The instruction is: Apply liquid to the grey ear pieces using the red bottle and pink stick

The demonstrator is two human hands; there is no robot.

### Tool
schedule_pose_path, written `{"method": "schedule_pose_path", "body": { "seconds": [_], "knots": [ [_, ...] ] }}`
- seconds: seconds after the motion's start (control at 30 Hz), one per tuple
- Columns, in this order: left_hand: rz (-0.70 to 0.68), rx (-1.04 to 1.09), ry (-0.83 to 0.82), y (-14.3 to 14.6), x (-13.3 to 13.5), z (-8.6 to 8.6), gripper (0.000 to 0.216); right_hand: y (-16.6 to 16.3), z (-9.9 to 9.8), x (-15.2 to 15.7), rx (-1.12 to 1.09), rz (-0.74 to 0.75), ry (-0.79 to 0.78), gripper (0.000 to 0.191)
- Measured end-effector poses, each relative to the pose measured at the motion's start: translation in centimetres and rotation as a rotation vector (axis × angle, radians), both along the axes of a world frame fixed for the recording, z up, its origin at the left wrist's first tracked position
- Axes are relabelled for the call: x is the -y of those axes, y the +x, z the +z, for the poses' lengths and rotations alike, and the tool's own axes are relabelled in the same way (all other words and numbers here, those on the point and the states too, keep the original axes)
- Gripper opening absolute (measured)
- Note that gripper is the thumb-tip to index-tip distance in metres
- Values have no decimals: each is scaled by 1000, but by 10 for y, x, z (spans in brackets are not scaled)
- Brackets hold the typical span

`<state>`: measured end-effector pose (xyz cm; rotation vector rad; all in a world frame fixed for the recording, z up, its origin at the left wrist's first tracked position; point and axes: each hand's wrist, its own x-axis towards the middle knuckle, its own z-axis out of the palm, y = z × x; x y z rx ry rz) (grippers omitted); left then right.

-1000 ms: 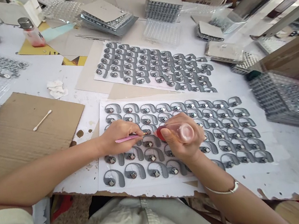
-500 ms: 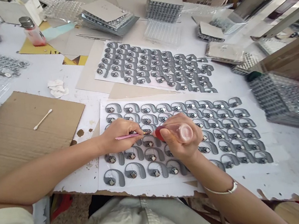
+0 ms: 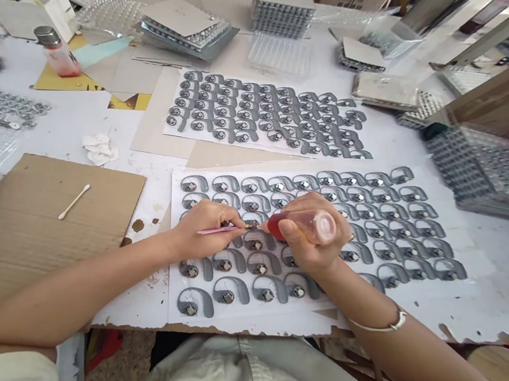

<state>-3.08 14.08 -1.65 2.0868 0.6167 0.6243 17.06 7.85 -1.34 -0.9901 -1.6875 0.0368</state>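
My left hand (image 3: 209,226) is closed on slim pink tweezers (image 3: 216,230), their tips over a grey ear-hook earphone part (image 3: 253,221) in the middle of the near sheet. In my right hand (image 3: 316,232) a small squeeze bottle (image 3: 311,226) with reddish liquid lies tilted on its side, its base toward me. The bottle's nozzle points at the same part, close to the tweezer tips; whether it touches cannot be made out. Rows of similar earphone parts (image 3: 265,295), each with a round metallic piece, surround both hands on the white sheet (image 3: 172,236). My hands hide several of them.
Farther back lies a second sheet of earphone parts (image 3: 265,108). At left, a cotton swab (image 3: 73,202) rests on cardboard (image 3: 15,235), near a crumpled tissue (image 3: 100,148). A metal-capped bottle (image 3: 57,53) stands behind. Stacked trays (image 3: 493,172) sit at right.
My right hand and the squeeze bottle have shifted slightly to the right, with the bottle's base swung that way. My left hand and the tweezers are almost unchanged.
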Motion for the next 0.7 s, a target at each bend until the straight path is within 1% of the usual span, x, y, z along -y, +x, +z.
{"method": "schedule_pose_path", "body": {
  "seconds": [0.33,0.7],
  "knots": [
    [-9,32,-6,-1,-1,-2,6,-2,0,0,13,-13,-5,11],
    [3,13,-26,0,-1,-1,6,-1,-1,-1,-6,30,43,12]
  ]
}}
